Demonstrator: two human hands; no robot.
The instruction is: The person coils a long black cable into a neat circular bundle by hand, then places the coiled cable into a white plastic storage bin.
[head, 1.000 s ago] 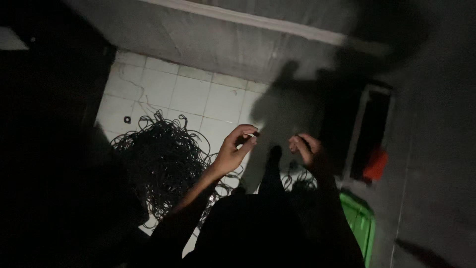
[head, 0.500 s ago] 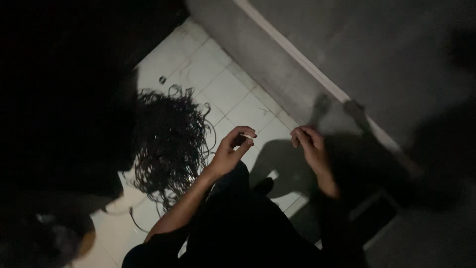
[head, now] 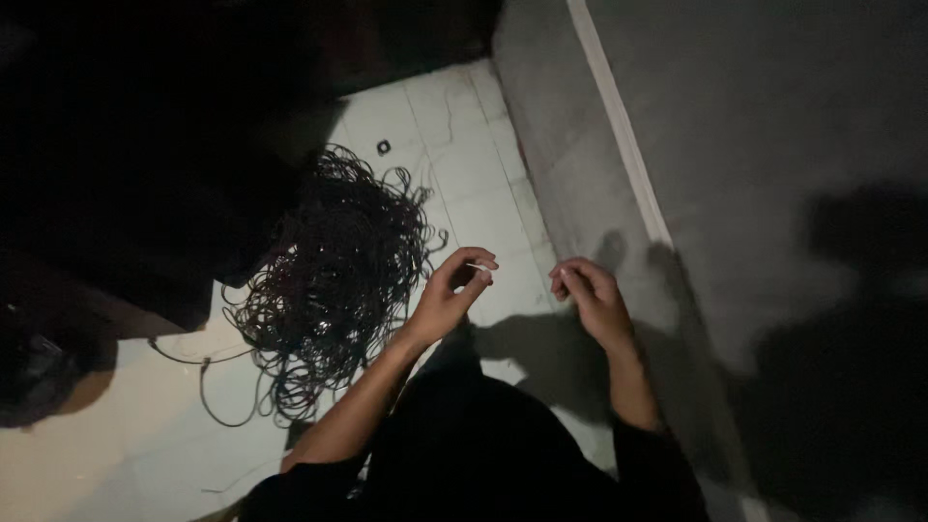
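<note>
I am watching the left hand pinching something small and pale, fingers narrow, the right hand curling loosely, holding nothing visible, near the tangled heap of dark thin cords on the pale tiled floor.

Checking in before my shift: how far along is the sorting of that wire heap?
Nothing looks finished: no sorted bundle shows. The tangled pile of dark wire lies whole on the white tiled floor. The left hand pinches something small and pale; the right hand is raised beside it, fingers curled. The pile remains.
</note>
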